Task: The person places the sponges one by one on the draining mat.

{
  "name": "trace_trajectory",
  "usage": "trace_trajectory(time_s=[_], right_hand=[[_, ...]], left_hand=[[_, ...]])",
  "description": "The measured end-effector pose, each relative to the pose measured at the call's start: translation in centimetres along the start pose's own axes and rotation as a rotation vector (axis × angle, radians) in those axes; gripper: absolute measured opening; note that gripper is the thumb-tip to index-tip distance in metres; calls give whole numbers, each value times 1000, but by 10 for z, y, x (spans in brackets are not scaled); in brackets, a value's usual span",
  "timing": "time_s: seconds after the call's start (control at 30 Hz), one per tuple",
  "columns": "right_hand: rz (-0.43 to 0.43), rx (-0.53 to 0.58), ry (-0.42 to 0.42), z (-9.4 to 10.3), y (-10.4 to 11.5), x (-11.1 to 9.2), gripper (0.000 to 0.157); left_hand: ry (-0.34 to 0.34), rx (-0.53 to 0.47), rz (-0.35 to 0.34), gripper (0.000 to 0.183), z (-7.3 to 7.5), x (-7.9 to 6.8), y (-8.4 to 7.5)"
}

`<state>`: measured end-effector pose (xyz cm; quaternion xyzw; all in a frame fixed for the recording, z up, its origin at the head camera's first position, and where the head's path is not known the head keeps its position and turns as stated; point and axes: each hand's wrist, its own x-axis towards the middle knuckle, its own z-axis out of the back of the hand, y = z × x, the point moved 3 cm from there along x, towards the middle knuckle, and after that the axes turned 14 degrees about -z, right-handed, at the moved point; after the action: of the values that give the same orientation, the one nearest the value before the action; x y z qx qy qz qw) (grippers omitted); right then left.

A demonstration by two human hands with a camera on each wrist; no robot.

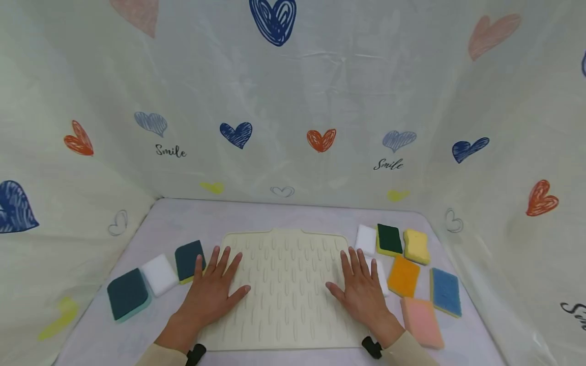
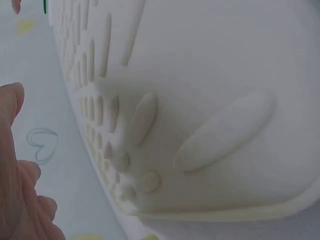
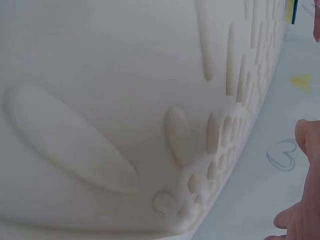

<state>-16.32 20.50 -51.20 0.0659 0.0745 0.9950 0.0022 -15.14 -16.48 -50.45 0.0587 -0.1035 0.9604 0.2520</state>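
While the forearms are covered by beige sleeves (image 1: 409,352), nothing is grasped by the left hand (image 1: 208,300) or the right hand (image 1: 362,295); both are held palm-down, with fingers extended and spread. Between them a cream mat (image 1: 286,305), patterned with raised ovals, is laid on the pale table (image 1: 320,217), its side edges overlapped by the hands. To the left, a dark-topped teal sponge (image 1: 125,292), a white block (image 1: 160,274) and a dark sponge (image 1: 189,260) are lined up, the last partly covered by the left fingers. To the right, pink (image 1: 422,323), blue (image 1: 446,292), orange (image 1: 403,275), yellow (image 1: 416,246) and green-topped (image 1: 389,239) sponges are grouped. Beyond, a white curtain (image 1: 348,91) is printed with hearts.
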Motion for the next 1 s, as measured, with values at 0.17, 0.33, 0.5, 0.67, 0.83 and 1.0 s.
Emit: trace_trajectory(time_s=[0.17,0.33,0.5,0.67,0.83,1.0], right_hand=[[9,-11,8,-3,-11,-2,90],[1,-32,36,-6,-23,-3,87],[4,-37,67,-10,-29,-3,83],[31,-29,85,-15,-30,-3,80],[56,-41,82,-17,-32,-3,79],[82,-51,88,-16,-35,-2,77]], left_hand=[[-10,-29,-11,83,2,-5,3],[1,-15,-10,78,-2,-11,13],[14,-15,-13,72,-7,-16,18],[47,-11,-4,69,-14,-19,22],[60,3,3,70,-16,-20,23],[73,27,14,71,-16,-20,24]])
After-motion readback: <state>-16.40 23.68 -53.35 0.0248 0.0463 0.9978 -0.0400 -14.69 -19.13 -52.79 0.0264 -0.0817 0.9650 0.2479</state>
